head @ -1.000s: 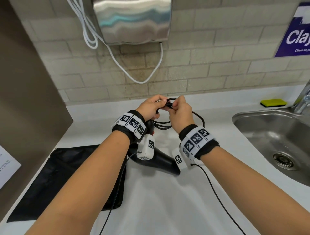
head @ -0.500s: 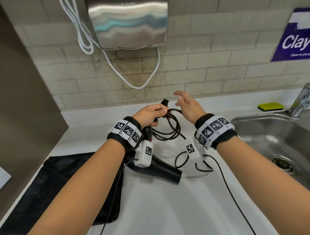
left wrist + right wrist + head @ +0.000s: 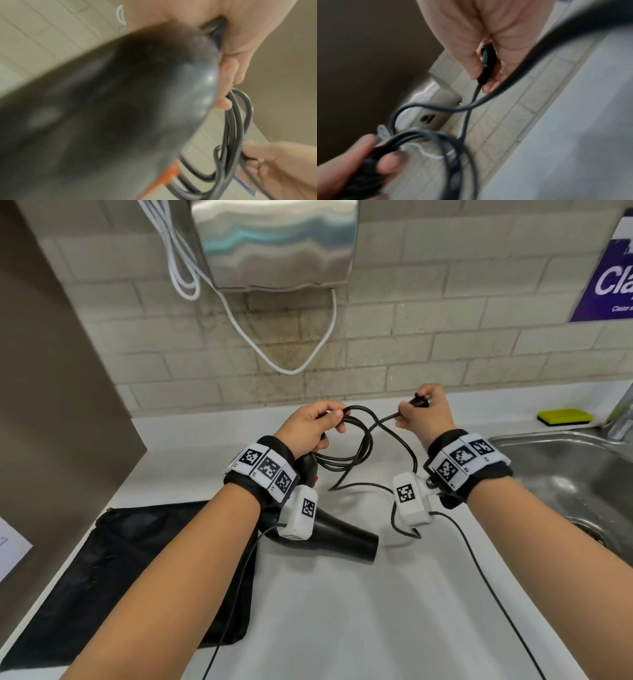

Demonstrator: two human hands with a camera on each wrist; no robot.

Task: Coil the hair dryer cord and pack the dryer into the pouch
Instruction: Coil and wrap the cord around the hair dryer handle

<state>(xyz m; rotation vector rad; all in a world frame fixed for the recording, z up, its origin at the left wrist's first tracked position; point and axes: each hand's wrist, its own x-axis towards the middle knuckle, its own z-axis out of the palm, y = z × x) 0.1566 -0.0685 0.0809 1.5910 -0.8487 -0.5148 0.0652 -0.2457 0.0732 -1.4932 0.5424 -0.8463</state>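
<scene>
The hair dryer [image 3: 329, 534] hangs just above the white tabletop [image 3: 342, 611], its barrel pointing toward the person and its handle end lost under the left wrist, so it seems to be carried along with the cord rather than resting, though the head view does not settle that. Its black cord [image 3: 359, 440] is partly coiled: several loops are gathered at the left hand [image 3: 313, 424], whose fingers curl round the bundle, and the left wrist view shows the same loops hanging beside the dryer's blurred body. The right hand [image 3: 424, 414] pinches the plug [image 3: 420, 401] at the cord's free end, held up and apart from the left hand, with a loose length sagging between them down to the tabletop. What is left, then, is to lay that last stretch and the plug into the coil and to secure it. The black pouch [image 3: 130, 570] lies flat on the tabletop to the left, beneath the left forearm, with nothing in it that can be seen, so packing has not begun. A sink [image 3: 565, 474] sits to the right
</scene>
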